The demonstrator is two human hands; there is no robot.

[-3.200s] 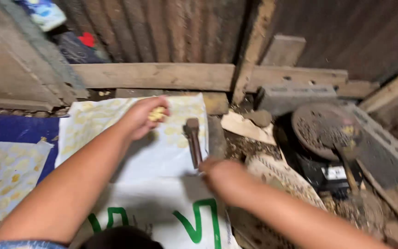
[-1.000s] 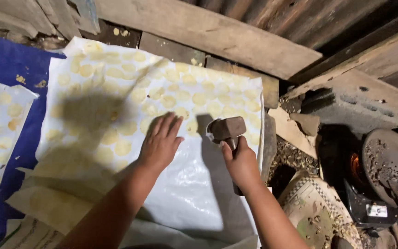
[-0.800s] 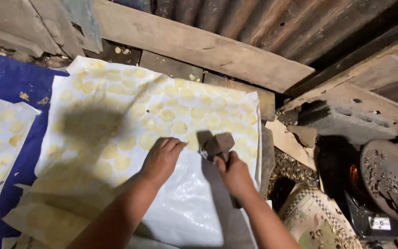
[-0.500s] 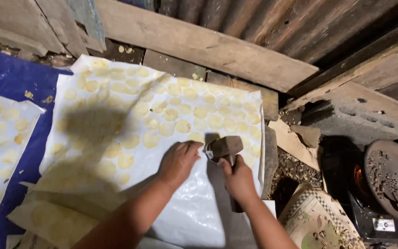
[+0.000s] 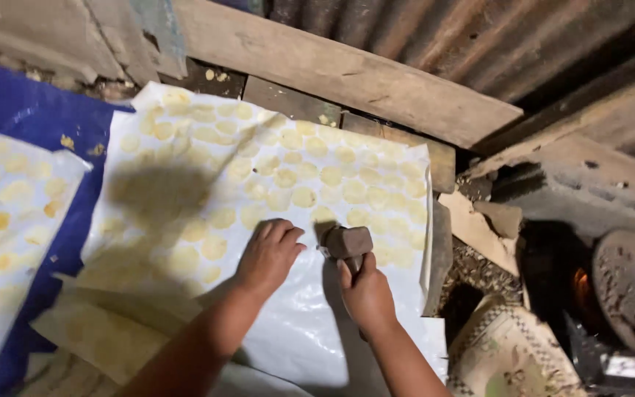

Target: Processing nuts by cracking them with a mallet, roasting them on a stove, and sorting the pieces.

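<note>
1. My right hand (image 5: 365, 294) has its grip wrapped tight around the handle of a small hammer (image 5: 347, 242); the handle is mostly hidden inside my fist.
2. The hammer has a blocky, brownish head with a dull, worn look. It sits just above my knuckles, low over the white plastic sheet (image 5: 295, 323), near the sheet's lower middle.
3. My left hand (image 5: 270, 254) lies flat on the same sheet, palm down, fingers loosely spread and holding nothing. Its fingertips lie just beside the hammer head; I cannot tell whether they touch it.
4. Under the sheet lie rows of pale yellow flattened discs (image 5: 303, 197), round and thin, showing dimly through the plastic. They fill the upper part; the lower part near my wrists is bare and glossy.
5. To the left, on a blue cloth (image 5: 31, 117), lies a second sheet (image 5: 9, 220) dotted with similar yellow discs.
6. A wooden plank (image 5: 347, 77) runs along the far edge, with rusty corrugated metal (image 5: 442, 37) behind it.
7. To the right sit a grey stone slab (image 5: 582, 191) and a small glow of fire (image 5: 580, 279).
</note>
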